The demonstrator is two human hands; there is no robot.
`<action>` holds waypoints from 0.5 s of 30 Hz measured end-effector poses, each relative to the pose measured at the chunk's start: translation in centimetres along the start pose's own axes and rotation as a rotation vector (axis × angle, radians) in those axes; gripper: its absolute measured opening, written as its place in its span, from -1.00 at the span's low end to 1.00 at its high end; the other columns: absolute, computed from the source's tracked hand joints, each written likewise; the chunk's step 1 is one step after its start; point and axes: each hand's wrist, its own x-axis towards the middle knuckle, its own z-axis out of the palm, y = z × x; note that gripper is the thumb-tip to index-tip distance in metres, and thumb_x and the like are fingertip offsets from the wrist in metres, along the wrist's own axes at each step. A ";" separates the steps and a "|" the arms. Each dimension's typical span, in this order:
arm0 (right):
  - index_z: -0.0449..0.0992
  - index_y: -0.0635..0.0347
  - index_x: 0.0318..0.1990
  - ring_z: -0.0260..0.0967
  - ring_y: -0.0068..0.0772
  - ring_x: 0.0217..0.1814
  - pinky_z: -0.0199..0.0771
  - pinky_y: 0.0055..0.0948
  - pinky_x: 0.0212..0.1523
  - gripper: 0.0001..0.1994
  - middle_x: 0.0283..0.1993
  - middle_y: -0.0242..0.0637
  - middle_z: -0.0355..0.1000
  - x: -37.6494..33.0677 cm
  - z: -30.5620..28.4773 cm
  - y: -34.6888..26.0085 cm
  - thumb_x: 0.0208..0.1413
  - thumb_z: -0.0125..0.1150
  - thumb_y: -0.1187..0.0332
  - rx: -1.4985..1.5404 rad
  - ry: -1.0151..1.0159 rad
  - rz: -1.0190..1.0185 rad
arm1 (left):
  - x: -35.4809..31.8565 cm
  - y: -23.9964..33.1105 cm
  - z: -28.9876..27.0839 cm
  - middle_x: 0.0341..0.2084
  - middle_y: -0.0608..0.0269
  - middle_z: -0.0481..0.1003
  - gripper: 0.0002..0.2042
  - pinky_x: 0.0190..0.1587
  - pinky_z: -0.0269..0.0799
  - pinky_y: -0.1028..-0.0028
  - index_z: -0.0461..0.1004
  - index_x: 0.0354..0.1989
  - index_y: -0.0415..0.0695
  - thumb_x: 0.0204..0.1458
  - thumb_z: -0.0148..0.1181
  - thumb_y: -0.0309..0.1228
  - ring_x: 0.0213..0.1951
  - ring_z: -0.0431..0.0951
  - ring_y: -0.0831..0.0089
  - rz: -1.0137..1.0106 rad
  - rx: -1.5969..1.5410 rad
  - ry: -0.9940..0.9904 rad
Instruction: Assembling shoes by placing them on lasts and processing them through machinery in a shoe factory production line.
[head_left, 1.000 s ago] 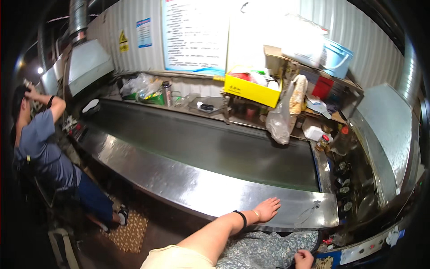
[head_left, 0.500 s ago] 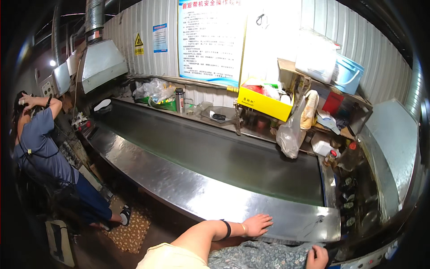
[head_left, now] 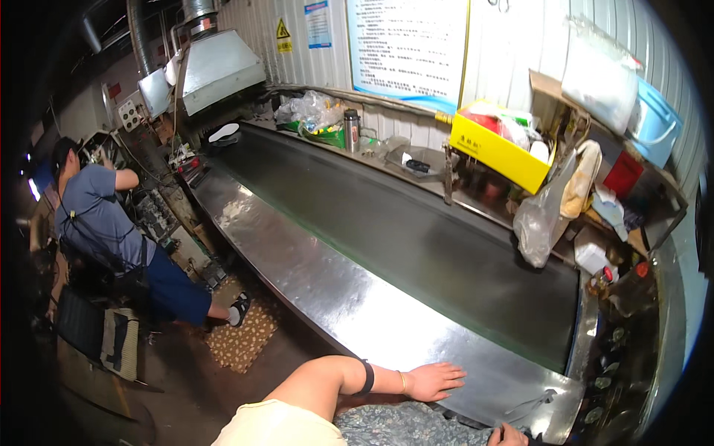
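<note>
Surface (head_left: 327, 290): long polished steel, running 10 to 4 o'clock, dark belt (head_left: 416, 245) alongside. Your left hand (head_left: 435, 380) lies flat on its near edge, fingers spread, gripping nothing. Right hand (head_left: 509, 435) at frame bottom, grip unclear. Yellow box (head_left: 494, 152) at 1 o'clock holds bagged items.

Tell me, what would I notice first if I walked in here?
Probably the long dark conveyor belt with its shiny steel rim, running from the far left corner to the near right. At its near end the person's left hand lies flat and open on the steel, while the right hand only peeks in at the bottom edge. Next, the bright yellow cardboard box on the cluttered shelf behind the belt.
</note>
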 end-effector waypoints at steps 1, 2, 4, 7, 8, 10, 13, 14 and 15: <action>0.64 0.11 -0.28 0.47 -0.10 -0.25 0.39 -0.19 -0.10 -0.82 -0.33 -0.18 0.56 -0.2 -0.2 0.2 0.05 0.20 0.26 0.006 0.013 -0.005 | 0.0 0.2 -0.2 0.33 0.03 0.13 -0.49 0.40 -0.06 0.13 0.22 0.28 -0.14 0.17 -0.02 -0.21 0.38 0.05 0.11 -0.005 -0.015 -0.017; 0.64 0.09 -0.28 0.47 -0.12 -0.28 0.40 -0.20 -0.14 -0.82 -0.34 -0.19 0.56 -0.1 -0.4 0.1 0.06 0.20 0.25 -0.013 0.044 -0.062 | 0.0 0.3 -0.7 0.33 0.02 0.12 -0.49 0.40 -0.06 0.13 0.21 0.28 -0.14 0.17 -0.02 -0.22 0.38 0.05 0.11 -0.008 -0.005 -0.021; 0.65 0.08 -0.28 0.47 -0.13 -0.30 0.41 -0.21 -0.16 -0.82 -0.36 -0.20 0.55 0.5 -0.8 -0.1 0.06 0.20 0.25 -0.008 0.044 -0.044 | 0.3 -0.2 -0.5 0.34 0.00 0.11 -0.48 0.40 -0.06 0.12 0.20 0.29 -0.15 0.16 -0.02 -0.23 0.38 0.05 0.10 -0.001 0.019 -0.005; 0.65 0.07 -0.29 0.46 -0.14 -0.33 0.41 -0.23 -0.20 -0.83 -0.40 -0.22 0.53 0.5 -0.7 0.0 0.08 0.20 0.26 -0.019 0.074 -0.027 | 0.2 0.2 -0.5 0.34 0.00 0.09 -0.48 0.40 -0.07 0.12 0.19 0.29 -0.15 0.17 -0.03 -0.23 0.39 0.03 0.09 -0.006 -0.002 -0.028; 0.65 0.08 -0.30 0.45 -0.14 -0.34 0.41 -0.22 -0.20 -0.84 -0.41 -0.22 0.53 0.8 -0.7 0.1 0.08 0.20 0.27 -0.013 0.115 -0.036 | 0.4 0.1 -0.5 0.34 0.00 0.09 -0.48 0.40 -0.07 0.12 0.19 0.29 -0.15 0.17 -0.03 -0.23 0.39 0.03 0.09 -0.002 -0.004 -0.036; 0.64 0.10 -0.30 0.45 -0.14 -0.34 0.41 -0.22 -0.21 -0.85 -0.42 -0.22 0.52 0.7 -0.8 0.0 0.08 0.21 0.28 -0.004 0.146 -0.041 | 0.5 0.2 -0.7 0.35 0.00 0.08 -0.47 0.39 -0.07 0.11 0.18 0.30 -0.15 0.17 -0.03 -0.23 0.39 0.02 0.08 -0.011 0.003 -0.063; 0.64 0.12 -0.31 0.44 -0.13 -0.36 0.41 -0.23 -0.21 -0.86 -0.43 -0.20 0.51 0.6 -0.7 0.1 0.07 0.21 0.31 0.002 0.176 -0.022 | 0.4 0.2 -0.8 0.35 0.00 0.08 -0.48 0.39 -0.08 0.11 0.17 0.30 -0.15 0.17 -0.03 -0.23 0.39 0.02 0.07 -0.006 0.008 -0.065; 0.64 0.13 -0.30 0.43 -0.12 -0.37 0.41 -0.22 -0.22 -0.86 -0.44 -0.20 0.50 0.5 -0.6 0.2 0.07 0.22 0.32 0.016 0.177 -0.026 | 0.4 0.2 -0.8 0.35 0.00 0.08 -0.48 0.39 -0.08 0.11 0.17 0.30 -0.15 0.17 -0.03 -0.23 0.39 0.02 0.07 -0.010 0.005 -0.065; 0.63 0.14 -0.30 0.42 -0.12 -0.38 0.40 -0.22 -0.23 -0.86 -0.45 -0.19 0.49 0.4 -0.6 0.2 0.07 0.22 0.32 0.030 0.178 -0.030 | 0.4 0.2 -0.7 0.35 0.00 0.08 -0.48 0.40 -0.08 0.11 0.18 0.30 -0.15 0.17 -0.03 -0.23 0.39 0.01 0.08 -0.007 0.009 -0.063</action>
